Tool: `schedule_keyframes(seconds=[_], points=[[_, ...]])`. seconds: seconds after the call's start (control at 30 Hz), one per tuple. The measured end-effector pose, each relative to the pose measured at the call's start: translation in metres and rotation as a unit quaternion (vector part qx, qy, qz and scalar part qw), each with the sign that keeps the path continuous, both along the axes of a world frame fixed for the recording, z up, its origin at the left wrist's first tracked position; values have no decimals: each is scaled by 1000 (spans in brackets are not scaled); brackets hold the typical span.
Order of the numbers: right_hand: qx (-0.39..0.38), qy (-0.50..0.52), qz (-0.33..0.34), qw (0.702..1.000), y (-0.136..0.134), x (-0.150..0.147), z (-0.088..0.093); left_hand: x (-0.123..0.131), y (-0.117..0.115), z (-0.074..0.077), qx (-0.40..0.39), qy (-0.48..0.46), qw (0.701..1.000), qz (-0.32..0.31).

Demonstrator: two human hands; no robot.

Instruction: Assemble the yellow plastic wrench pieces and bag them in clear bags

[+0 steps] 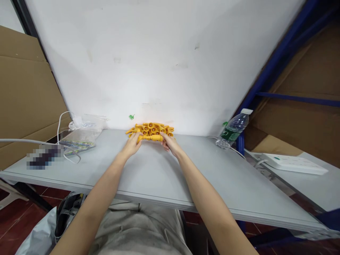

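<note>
A heap of several small yellow plastic parts (150,128) lies at the far edge of the grey table (148,173), against the white wall. One long yellow piece (151,138) is held crosswise just in front of the heap. My left hand (132,144) grips its left end with closed fingers. My right hand (170,143) pinches its right end. Both forearms reach straight out over the table from the near edge.
A clear plastic bag (82,136) and white cables (62,122) lie at the table's left. A plastic water bottle (233,129) lies tilted at the right rear. A white power strip (292,163) rests on a second table to the right. Cardboard stands at both sides.
</note>
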State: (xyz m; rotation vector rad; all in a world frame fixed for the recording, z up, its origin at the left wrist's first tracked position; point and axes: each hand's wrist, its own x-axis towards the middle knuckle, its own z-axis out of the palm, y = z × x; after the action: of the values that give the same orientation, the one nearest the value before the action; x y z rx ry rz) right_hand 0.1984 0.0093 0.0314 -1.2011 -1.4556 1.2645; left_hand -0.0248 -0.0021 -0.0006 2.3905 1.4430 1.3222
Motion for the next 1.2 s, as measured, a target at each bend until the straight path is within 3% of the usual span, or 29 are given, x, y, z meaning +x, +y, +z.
schedule_keyframes(seconds=[0.13, 0.3, 0.6, 0.73, 0.87, 1.2], points=[[-32, -20, 42, 998, 2, 8, 1, -2, 1, 1, -23, -4, 1000, 5], [70, 18, 77, 994, 3, 12, 2, -5, 0, 2, -26, -2, 1000, 5], [49, -37, -62, 996, -1, -4, 3, 3, -6, 7, -7, 0, 1000, -14], [9, -37, 6, 999, 0, 7, 7, 1, -5, 8, -17, 0, 1000, -2], [54, 14, 83, 995, -1, 16, 9, -2, -2, 6, -21, 4, 1000, 12], [106, 8, 55, 993, -5, 2, 10, -2, 0, 5, 14, 2, 1000, 13]])
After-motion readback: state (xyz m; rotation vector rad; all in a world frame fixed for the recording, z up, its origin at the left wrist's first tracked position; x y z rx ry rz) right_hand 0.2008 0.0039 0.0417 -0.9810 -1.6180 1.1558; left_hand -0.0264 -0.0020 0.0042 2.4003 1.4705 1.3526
